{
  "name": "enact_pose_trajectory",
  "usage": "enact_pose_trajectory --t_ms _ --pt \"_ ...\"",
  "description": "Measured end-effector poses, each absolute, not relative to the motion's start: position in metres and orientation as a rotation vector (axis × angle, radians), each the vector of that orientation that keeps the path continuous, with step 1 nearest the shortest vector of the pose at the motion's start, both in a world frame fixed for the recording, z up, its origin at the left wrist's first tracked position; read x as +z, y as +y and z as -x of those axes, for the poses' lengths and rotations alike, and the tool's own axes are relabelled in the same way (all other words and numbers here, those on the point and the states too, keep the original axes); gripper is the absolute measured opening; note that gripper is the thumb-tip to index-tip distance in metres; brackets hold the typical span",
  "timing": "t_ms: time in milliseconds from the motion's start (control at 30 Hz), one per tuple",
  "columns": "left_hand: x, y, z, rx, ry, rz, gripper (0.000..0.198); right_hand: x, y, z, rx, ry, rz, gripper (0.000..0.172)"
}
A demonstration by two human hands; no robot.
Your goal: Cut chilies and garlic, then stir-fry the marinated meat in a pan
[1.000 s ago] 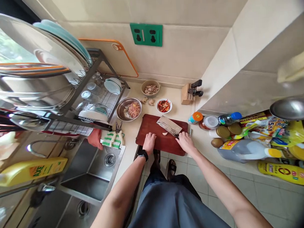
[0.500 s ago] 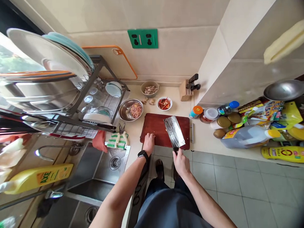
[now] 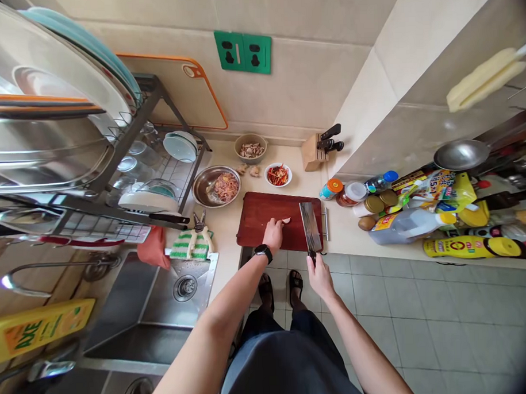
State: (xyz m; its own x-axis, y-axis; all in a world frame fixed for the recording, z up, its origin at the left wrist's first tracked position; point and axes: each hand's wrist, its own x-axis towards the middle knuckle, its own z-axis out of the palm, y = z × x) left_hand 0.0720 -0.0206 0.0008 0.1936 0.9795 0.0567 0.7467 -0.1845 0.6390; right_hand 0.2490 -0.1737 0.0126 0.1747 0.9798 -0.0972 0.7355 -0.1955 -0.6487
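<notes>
My right hand grips the black handle of a cleaver. Its wide steel blade is tipped on edge over the right end of the reddish-brown cutting board. A small pale piece of food, perhaps garlic, lies on the board. At this piece are the bent, closed fingertips of my left hand, which wears a black watch. How firmly they pinch it is hard to see.
Behind the board stand a steel bowl of raw meat, a bowl of sliced pieces, a bowl of cut chillies, ginger and a knife block. Jars and bottles crowd the right; the sink and dish rack are left.
My left hand has moved right across the board to the pale piece. The cleaver has shifted right, uncovering that piece, and its blade has turned more edge-on. The view has shifted slightly.
</notes>
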Motion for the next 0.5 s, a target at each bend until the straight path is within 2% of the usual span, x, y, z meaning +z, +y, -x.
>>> enact_pose_trajectory --t_ms 167,300,400,500 --pt "0.003 -0.005 -0.095 0.615 1.554 -2.005 0.029 0.014 -0.182 -0.249 0.728 -1.571 2.044 0.043" --pt "0.004 -0.006 -0.061 0.689 1.629 -1.989 0.016 0.01 -0.187 -0.227 0.686 -1.705 2.072 0.04" --pt "0.004 -0.014 -0.031 0.827 1.651 -1.905 0.021 0.008 -0.186 -0.204 0.646 -1.84 2.151 0.036" --pt "0.004 -0.025 -0.006 0.904 1.838 -1.768 0.01 0.009 -0.182 -0.182 0.572 -1.942 2.224 0.034"
